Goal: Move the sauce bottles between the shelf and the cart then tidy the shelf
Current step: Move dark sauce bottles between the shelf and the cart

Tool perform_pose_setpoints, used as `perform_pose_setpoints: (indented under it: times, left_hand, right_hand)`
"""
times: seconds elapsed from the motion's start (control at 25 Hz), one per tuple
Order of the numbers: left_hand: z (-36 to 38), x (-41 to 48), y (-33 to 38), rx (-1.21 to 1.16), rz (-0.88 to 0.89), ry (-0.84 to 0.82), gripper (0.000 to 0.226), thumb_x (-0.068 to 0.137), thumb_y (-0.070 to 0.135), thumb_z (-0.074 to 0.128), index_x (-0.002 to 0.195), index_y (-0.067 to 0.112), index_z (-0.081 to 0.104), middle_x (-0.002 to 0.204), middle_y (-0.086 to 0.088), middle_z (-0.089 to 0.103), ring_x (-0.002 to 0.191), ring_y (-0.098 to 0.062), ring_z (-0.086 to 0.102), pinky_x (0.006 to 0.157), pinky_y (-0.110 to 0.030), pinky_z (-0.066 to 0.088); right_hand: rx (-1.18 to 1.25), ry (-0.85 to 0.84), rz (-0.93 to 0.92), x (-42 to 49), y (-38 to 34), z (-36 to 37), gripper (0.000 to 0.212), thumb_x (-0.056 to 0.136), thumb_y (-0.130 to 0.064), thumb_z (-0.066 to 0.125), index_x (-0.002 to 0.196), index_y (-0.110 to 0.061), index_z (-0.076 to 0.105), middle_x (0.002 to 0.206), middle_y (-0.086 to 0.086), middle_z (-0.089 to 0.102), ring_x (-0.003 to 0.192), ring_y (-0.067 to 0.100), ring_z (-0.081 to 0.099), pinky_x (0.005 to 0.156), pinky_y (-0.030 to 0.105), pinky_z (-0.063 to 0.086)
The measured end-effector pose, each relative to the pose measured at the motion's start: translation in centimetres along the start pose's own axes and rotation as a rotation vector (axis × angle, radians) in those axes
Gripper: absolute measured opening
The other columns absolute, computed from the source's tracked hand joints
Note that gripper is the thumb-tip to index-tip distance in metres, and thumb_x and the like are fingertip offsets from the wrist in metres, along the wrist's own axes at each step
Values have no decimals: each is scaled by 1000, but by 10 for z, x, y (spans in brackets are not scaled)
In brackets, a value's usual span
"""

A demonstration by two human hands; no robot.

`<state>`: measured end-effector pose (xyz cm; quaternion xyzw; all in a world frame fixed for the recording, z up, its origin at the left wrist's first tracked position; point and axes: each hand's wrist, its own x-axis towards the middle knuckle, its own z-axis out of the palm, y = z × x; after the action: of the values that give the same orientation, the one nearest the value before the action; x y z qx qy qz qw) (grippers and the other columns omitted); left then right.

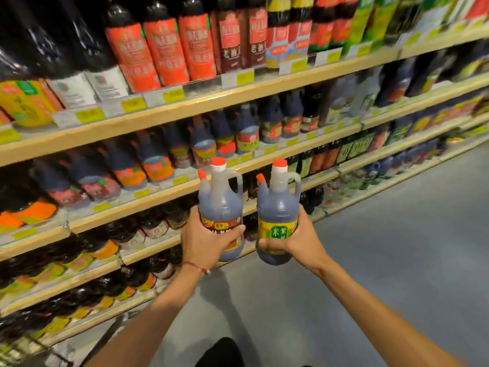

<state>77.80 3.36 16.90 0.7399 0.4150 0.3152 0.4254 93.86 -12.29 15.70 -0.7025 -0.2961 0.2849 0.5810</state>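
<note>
My left hand [205, 241] grips a dark sauce jug with a red-and-yellow label [221, 205], orange caps and a side handle. My right hand [300, 238] grips a similar jug with a yellow-green label [276, 207]. Both jugs are upright, side by side and slightly apart, held in front of the middle shelf [158, 193] of a supermarket rack. That shelf carries a row of matching handled jugs [156, 160]. Part of the cart's dark frame [105, 337] shows at the bottom left.
Tall bottles with red labels [164, 49] fill the top shelf. Lower shelves hold small dark bottles [111, 234]. Yellow price tags line the shelf edges. A grey aisle floor [397, 247] stretches to the right. A dark shoe tip [222, 352] is below.
</note>
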Motion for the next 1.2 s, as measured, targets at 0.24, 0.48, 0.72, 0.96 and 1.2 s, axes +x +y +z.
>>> perform_pose_setpoints:
  times: [0.24,0.48,0.72,0.96,1.2]
  left_hand:
    - [97,74,38,-2,58,-189,82,45,52,92,112,29,51,105,14,65,93,-9,64,77,-23,50]
    - [199,152,79,-55,99,-335,84,44,51,93,113,28,51,108,13,66,94,-10,64,82,-33,54]
    - [283,190,108,-37,155,-462,86,41,61,89,110,31,49,108,10,66,95,-14,65,82,-37,56]
    - [377,197,140,-46,245,-561,85,49,46,92,121,28,50,112,9,66,101,-13,65,86,-36,55]
    - [507,194,202,-10,237,-602,89,41,63,88,115,34,48,115,9,65,103,-14,65,85,-39,55]
  right_hand:
    - [-24,154,56,62,2,-75,93,58,-6,100,132,-23,46,122,-1,68,105,11,71,83,28,61]
    - [-16,358,120,115,-2,-143,91,58,2,98,131,-17,47,117,-3,69,93,-2,71,71,15,56]
    - [3,505,138,145,15,-205,94,54,1,100,132,-20,50,118,-4,72,100,8,73,74,20,59]
    - [21,613,175,165,50,-279,99,52,1,100,136,-15,50,119,-1,72,102,12,73,75,21,59]
    - [76,620,164,196,75,-412,94,53,-3,100,132,-21,54,115,-14,74,103,9,73,75,19,58]
